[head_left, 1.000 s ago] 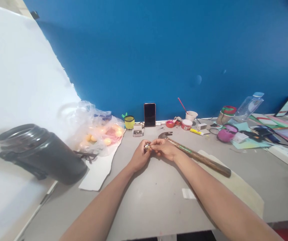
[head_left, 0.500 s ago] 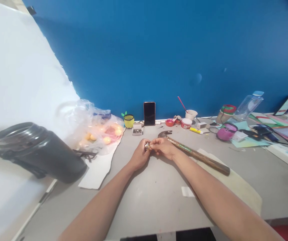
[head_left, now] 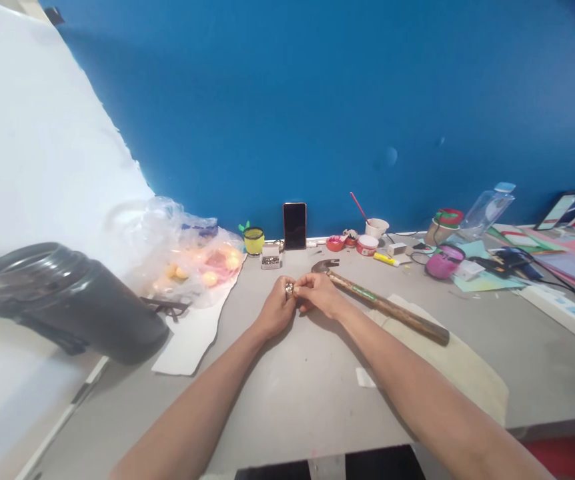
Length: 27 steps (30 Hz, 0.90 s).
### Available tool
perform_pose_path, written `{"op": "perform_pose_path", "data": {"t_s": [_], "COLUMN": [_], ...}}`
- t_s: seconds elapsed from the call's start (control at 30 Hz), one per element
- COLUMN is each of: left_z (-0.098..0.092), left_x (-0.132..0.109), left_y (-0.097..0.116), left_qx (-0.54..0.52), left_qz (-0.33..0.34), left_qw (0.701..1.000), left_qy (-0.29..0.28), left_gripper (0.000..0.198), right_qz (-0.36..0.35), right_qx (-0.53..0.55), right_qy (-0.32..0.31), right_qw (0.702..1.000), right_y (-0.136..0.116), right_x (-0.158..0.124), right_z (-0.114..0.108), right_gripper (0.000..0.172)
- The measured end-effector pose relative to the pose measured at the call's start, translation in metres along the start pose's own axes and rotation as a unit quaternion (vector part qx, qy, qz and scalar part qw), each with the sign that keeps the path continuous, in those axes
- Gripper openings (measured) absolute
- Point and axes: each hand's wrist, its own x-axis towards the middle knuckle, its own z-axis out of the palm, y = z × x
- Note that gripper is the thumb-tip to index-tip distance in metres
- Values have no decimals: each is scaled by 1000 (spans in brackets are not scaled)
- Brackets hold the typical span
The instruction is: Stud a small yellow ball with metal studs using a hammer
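Observation:
My left hand (head_left: 276,308) is closed round a small shiny metal piece (head_left: 289,290), which shows between thumb and forefinger; its kind is too small to make out. Against it, from the right, my right hand (head_left: 317,295) rests with thumb and forefinger pinched together. Whatever those fingertips pinch is hidden. Just right of my right hand lies a claw hammer (head_left: 392,308), its head away from me and its wooden handle slanting toward the right. Beyond my hands stands a small open box (head_left: 271,257) of tiny metal pieces.
A phone (head_left: 295,225) leans upright against the blue wall. At left are a large dark flask (head_left: 82,303) and a plastic bag (head_left: 167,253) with orange items. Along the back stand a yellow cup (head_left: 254,241) and a white cup (head_left: 377,228). A power strip (head_left: 562,310) lies right.
The whole view has shifted slightly, so things sit a little further left. My hands stay together at the metal piece, with only a slight shift of the fingers.

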Motion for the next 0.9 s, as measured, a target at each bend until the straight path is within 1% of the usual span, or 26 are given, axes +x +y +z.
{"op": "perform_pose_path", "data": {"t_s": [0.1,0.2,0.33,0.4,0.53,0.6,0.67,0.73,0.8,0.83,0.9], "left_z": [0,0,-1,-1,-4,-6,-8,-9,-10,-10,-10], "left_x": [0,0,1,1,1,1,1,2,3,4,7], "left_y": [-1,-1,1,2,0,-1,-1,0,2,3,2], "left_qx": [1,-8,-2,-1,-20,-42,-78,-124,-166,-182,-213], "left_qz": [4,8,5,5,-7,-18,-31,-52,-76,-86,-98], "left_qw": [1000,1000,1000,1000,1000,999,996,991,983,979,972], "left_qy": [2,4,-1,0,4,6,-4,-17,-11,-1,19], "left_gripper": [19,15,11,13,20,24,29,28,26,27,30], "right_qz": [-12,-23,-36,-41,-28,-25,-26,-30,-36,-42,-67], "right_qx": [-17,-39,-75,-67,-1,31,49,52,37,19,-45], "right_qy": [5,4,21,23,-8,-9,8,21,18,7,-21], "right_qw": [1000,999,996,997,1000,999,998,998,999,999,997], "right_y": [-2,-2,0,0,1,0,-2,-3,-4,-4,-3], "right_x": [-1,-1,0,1,1,2,2,3,2,2,-1], "right_z": [1,2,4,4,0,-4,-8,-12,-13,-14,-12], "right_gripper": [14,14,15,16,18,19,21,23,24,25,27]}}
